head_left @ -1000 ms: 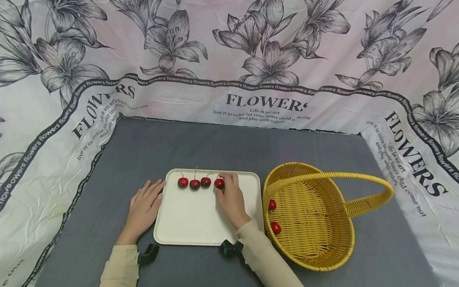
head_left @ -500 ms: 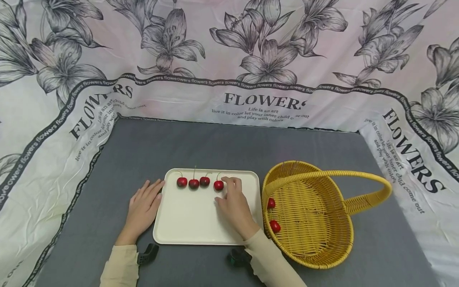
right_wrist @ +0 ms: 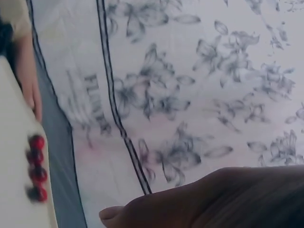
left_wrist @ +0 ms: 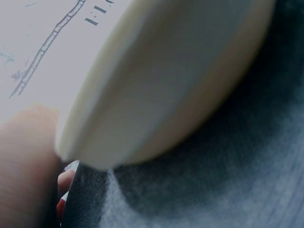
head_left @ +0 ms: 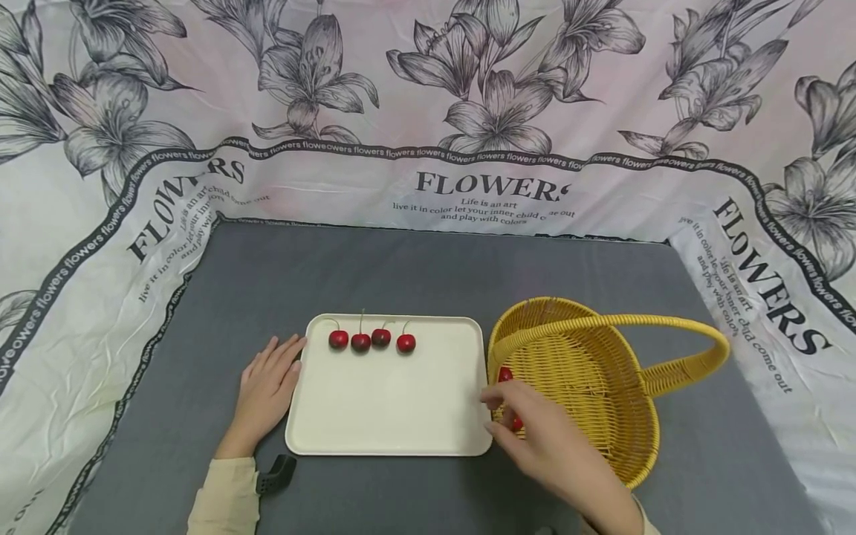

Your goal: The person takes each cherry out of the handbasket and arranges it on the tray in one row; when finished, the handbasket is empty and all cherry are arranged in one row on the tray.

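Observation:
My left hand (head_left: 266, 390) lies with fingers extended on the table, its fingertips at the left edge of the cream tray (head_left: 388, 409). Along the far side of that tray runs a row of several dark red cherries with stems, the rightmost cherry (head_left: 406, 343) a little apart. My right hand (head_left: 551, 438) hovers over the left rim of the yellow wicker basket (head_left: 602, 379), thumb and fingers parted. Inside the basket, one cherry (head_left: 505, 374) shows just beyond the fingers, and another cherry (head_left: 517, 423) is partly visible between thumb and fingers.
The basket's tall arched handle (head_left: 695, 334) leans out to the right. Grey cloth (head_left: 428, 271) covers the table, and a white flower-printed curtain (head_left: 488, 186) closes off the back and sides. A black wrist strap (head_left: 276, 474) sits at my left cuff.
My right hand let go of the rightmost cherry on the tray, then moved right and toward me to the basket. The left hand stayed in place.

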The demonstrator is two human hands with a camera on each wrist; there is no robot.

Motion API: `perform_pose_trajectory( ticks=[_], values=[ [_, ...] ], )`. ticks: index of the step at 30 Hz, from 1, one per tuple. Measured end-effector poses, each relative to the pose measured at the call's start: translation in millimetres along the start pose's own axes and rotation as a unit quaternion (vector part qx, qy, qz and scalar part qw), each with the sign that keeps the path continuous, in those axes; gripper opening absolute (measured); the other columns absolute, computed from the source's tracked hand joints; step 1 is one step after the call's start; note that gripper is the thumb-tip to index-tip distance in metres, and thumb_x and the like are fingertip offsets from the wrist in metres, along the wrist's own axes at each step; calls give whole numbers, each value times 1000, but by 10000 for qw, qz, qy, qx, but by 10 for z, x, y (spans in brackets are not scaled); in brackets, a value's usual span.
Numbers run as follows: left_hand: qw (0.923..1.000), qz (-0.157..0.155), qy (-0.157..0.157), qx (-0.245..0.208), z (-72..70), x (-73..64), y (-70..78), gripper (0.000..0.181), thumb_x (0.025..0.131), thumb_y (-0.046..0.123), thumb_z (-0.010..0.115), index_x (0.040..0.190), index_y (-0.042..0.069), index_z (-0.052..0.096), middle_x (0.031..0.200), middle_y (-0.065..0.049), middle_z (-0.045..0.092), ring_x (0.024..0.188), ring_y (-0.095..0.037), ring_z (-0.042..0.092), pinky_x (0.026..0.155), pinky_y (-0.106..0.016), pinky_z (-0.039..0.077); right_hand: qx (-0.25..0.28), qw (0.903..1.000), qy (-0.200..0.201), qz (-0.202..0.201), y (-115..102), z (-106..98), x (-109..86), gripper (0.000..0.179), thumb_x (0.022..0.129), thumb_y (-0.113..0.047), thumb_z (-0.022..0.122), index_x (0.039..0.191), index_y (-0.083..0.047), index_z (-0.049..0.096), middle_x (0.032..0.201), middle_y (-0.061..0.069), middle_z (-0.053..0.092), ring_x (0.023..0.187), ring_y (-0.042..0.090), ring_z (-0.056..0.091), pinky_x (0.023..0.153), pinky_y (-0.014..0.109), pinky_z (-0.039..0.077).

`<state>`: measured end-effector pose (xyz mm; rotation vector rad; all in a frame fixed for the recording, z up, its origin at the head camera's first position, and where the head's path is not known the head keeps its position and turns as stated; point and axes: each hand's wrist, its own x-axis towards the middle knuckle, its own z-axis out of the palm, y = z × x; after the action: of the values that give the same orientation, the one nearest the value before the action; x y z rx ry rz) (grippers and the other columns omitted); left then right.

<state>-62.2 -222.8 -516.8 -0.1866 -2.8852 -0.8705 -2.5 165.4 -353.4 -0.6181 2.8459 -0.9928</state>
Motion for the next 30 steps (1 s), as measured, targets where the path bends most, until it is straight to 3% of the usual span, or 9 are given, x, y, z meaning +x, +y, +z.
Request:
perform_pose_trajectory(
  ticks=[3,6,9,17,23,30],
  values=[
    [10000,18,0,-6,-8,1,0,44,103,28,41,145,15,44,148,-15,42,143,-39,22,109,-63,13,-337,9980,-188,496,161,-165,17,23,84,-9,73,104,-15,64,84,-12,59,70,0,53,57,20,45],
    [10000,58,17,-8,-11,2,-3,44,103,28,42,145,16,44,148,-15,42,142,-39,23,109,-64,14,-455,9901,-697,1127,343,-242,105,21,87,-16,70,107,-10,64,88,-6,64,73,5,56,59,24,46],
    [10000,77,33,-2,-14,3,-8,43,103,28,42,145,16,44,148,-14,42,142,-39,23,109,-63,14,-288,9862,-1060,1235,517,-236,209,25,88,-18,68,110,-5,63,96,3,66,78,11,59,64,28,49],
    [10000,71,-4,-47,-8,-3,-14,43,103,27,42,145,16,43,148,-14,42,142,-39,23,109,-63,14,-753,9885,-1074,754,794,-82,399,33,84,-13,71,115,-6,60,104,13,62,93,29,62,73,41,51],
    [10000,41,15,-35,-3,-3,-19,43,103,27,42,144,15,44,148,-15,42,142,-39,23,109,-64,14,-967,9901,-998,222,929,7,474,26,82,-12,75,105,-15,64,94,6,63,88,24,61,71,38,50],
    [10000,29,-51,-6,-7,6,-21,44,103,28,41,145,16,43,149,-14,41,143,-38,22,109,-63,13,-1069,9863,-1250,-101,1049,122,496,24,80,-10,76,97,-19,62,91,0,60,85,16,58,72,36,50]
  ],
)
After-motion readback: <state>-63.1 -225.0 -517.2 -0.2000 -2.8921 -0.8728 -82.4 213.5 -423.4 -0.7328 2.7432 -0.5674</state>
